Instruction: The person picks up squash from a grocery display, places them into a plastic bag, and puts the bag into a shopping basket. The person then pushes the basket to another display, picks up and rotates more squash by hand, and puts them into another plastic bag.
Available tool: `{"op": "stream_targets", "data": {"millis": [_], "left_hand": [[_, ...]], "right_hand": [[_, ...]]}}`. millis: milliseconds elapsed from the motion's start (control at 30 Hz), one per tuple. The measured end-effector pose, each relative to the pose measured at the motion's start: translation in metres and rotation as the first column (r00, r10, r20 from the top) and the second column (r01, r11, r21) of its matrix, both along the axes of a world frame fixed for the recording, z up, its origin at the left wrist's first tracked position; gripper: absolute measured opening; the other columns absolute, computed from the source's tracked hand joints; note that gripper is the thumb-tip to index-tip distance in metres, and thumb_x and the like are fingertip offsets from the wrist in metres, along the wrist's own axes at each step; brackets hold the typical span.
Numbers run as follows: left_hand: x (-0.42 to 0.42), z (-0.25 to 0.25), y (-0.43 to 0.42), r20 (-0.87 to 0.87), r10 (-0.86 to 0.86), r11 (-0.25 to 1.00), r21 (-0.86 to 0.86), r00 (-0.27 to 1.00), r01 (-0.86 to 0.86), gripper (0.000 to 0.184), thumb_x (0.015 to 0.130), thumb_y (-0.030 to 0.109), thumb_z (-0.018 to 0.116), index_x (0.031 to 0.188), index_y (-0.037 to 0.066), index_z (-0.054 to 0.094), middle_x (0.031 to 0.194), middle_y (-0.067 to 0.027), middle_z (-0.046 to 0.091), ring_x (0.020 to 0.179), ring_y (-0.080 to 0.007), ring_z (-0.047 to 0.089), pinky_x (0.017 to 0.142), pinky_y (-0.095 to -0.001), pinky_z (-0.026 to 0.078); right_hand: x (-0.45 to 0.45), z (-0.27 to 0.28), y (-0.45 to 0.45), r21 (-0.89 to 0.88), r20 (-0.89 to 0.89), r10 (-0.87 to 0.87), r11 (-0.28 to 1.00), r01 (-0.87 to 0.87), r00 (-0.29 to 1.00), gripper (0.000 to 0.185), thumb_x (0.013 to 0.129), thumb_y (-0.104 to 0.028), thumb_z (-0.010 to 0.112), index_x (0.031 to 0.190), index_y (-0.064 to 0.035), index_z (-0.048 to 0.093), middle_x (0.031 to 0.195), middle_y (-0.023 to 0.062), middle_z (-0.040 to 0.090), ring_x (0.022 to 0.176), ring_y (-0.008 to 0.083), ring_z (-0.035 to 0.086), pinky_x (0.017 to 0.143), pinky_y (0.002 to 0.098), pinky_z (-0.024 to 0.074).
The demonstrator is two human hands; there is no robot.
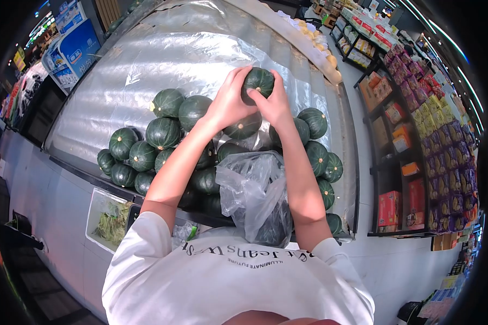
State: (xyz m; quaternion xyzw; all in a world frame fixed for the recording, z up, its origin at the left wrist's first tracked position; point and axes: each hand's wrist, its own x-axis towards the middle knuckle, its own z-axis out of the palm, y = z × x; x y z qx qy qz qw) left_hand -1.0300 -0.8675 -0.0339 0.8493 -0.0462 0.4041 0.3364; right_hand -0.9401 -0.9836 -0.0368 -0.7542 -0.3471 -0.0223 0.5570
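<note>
Both hands hold one dark green squash point(259, 81) above the display. My left hand point(232, 100) grips its left side, and my right hand point(274, 100) wraps its right side with the thumb across the front. Below my hands, more dark green squashes point(164, 133) lie piled along the near edge of the silver-lined display point(119, 81), on both sides of my forearms. Between my forearms a clear plastic bag point(252, 187) rests at the near edge, with something dark in its lower part.
Yellowish round produce point(331, 59) lines the far right edge of the display. A shelf of packaged goods point(401, 141) stands to the right. On the left are a blue box-like stand point(78, 51) and, nearer, a crate of greens point(111, 222).
</note>
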Motion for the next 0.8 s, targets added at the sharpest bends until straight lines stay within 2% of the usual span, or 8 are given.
{"op": "stream_targets", "data": {"millis": [200,233,333,367,467,500,600,800], "left_hand": [[0.029,-0.005,-0.003,-0.033,-0.078,0.997,0.021,0.996,0.078,0.08,0.062,0.009,0.078,0.132,0.003,0.04,0.126,-0.0216,0.046,0.118,-0.0389,0.047,0.099,-0.0416,0.041],[0.033,-0.005,-0.004,-0.041,-0.09,0.995,0.038,0.995,0.091,0.078,0.063,0.007,0.076,0.131,0.002,0.039,0.126,-0.022,0.045,0.118,-0.04,0.047,0.098,-0.042,0.042],[0.04,-0.006,-0.004,-0.096,-0.113,0.99,0.073,0.989,0.12,0.071,0.067,0.004,0.07,0.13,0.0,0.038,0.125,-0.0233,0.044,0.115,-0.0428,0.047,0.095,-0.0428,0.044],[0.041,-0.007,-0.004,-0.131,-0.116,0.989,0.075,0.985,0.126,0.069,0.068,0.004,0.069,0.13,0.0,0.038,0.125,-0.0237,0.044,0.115,-0.0434,0.047,0.094,-0.0431,0.044],[0.041,-0.009,-0.003,-0.208,-0.111,0.992,0.034,0.972,0.12,0.065,0.071,0.006,0.066,0.13,0.0,0.038,0.124,-0.0246,0.044,0.112,-0.0443,0.048,0.093,-0.0435,0.045],[0.041,-0.01,-0.002,-0.23,-0.107,0.993,0.014,0.967,0.113,0.064,0.072,0.007,0.065,0.13,-0.001,0.038,0.125,-0.0248,0.044,0.112,-0.0444,0.049,0.092,-0.0436,0.045],[0.045,-0.018,0.003,-0.221,-0.077,0.996,0.027,0.972,0.085,0.062,0.075,0.012,0.063,0.131,0.0,0.038,0.125,-0.0262,0.045,0.11,-0.0449,0.051,0.092,-0.0441,0.045],[0.053,-0.025,0.016,-0.379,0.028,0.999,0.051,0.925,-0.009,0.077,0.074,0.016,0.065,0.139,-0.005,0.03,0.125,-0.0314,0.049,0.113,-0.0434,0.052,0.094,-0.043,0.045]], "right_hand": [[0.013,-0.017,-0.006,0.116,0.091,-0.103,0.989,0.092,0.99,0.088,0.068,-0.023,0.075,0.135,0.0091,0.03,0.128,0.0299,0.044,0.12,0.0409,0.044,0.1,0.0431,0.0389],[0.013,-0.018,-0.007,0.09,0.183,-0.146,0.987,0.131,0.972,0.088,0.067,-0.023,0.075,0.135,0.009,0.029,0.127,0.031,0.043,0.118,0.0433,0.045,0.099,0.0433,0.0393],[0.006,-0.014,-0.007,-0.019,0.197,-0.229,0.971,0.237,0.953,0.083,0.071,-0.022,0.071,0.137,0.0065,0.029,0.133,0.0286,0.039,0.12,0.0405,0.046,0.1,0.0427,0.0398],[0.004,-0.01,-0.008,-0.068,0.066,-0.2,0.977,0.204,0.978,0.082,0.073,-0.024,0.069,0.139,0.0034,0.028,0.136,0.0292,0.035,0.121,0.0435,0.044,0.102,0.0436,0.0384],[0.006,-0.017,-0.004,-0.213,0.174,-0.189,0.951,0.224,0.966,0.08,0.075,-0.026,0.066,0.141,-0.0012,0.027,0.135,0.0301,0.035,0.12,0.0461,0.044,0.103,0.0452,0.0372],[0.004,-0.017,-0.002,-0.245,0.263,-0.213,0.929,0.278,0.941,0.077,0.077,-0.03,0.064,0.141,-0.0044,0.029,0.134,0.0351,0.034,0.116,0.0493,0.046,0.098,0.0483,0.0409],[-0.003,-0.011,-0.003,-0.281,0.185,-0.174,0.934,0.222,0.967,0.074,0.079,-0.028,0.059,0.143,-0.0068,0.028,0.141,0.0338,0.027,0.126,0.0493,0.037,0.103,0.0481,0.0351],[-0.005,-0.012,-0.001,-0.303,0.259,-0.176,0.919,0.253,0.95,0.075,0.08,-0.032,0.061,0.143,-0.0046,0.03,0.143,0.0349,0.024,0.127,0.0481,0.036,0.103,0.0478,0.0367]]}}
